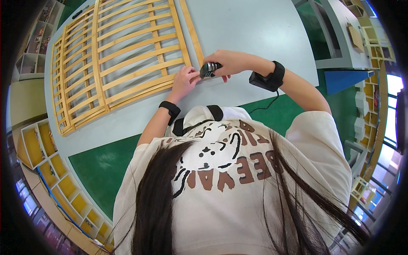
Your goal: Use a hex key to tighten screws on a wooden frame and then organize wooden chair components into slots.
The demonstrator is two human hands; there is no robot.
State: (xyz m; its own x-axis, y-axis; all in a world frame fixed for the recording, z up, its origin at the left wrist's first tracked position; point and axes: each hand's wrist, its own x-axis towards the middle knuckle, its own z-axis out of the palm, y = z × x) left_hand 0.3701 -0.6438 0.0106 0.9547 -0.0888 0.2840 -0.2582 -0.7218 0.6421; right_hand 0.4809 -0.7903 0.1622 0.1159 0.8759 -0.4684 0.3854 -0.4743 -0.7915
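Slatted wooden frame (96, 63) — honey-coloured, lying flat, your left hand (185, 80) touching its corner, hold unclear, right hand (230, 63) gripping a black-and-silver tool (208, 69)

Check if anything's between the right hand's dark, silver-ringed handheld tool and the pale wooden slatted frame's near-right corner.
Yes: the bare left hand, its fingers between that corner of the frame and the tool in the right hand. A straight, pale wooden strip also runs close by.

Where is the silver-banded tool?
In the head view, the silver-banded tool is in the right hand, right of the left hand, by the wooden frame.
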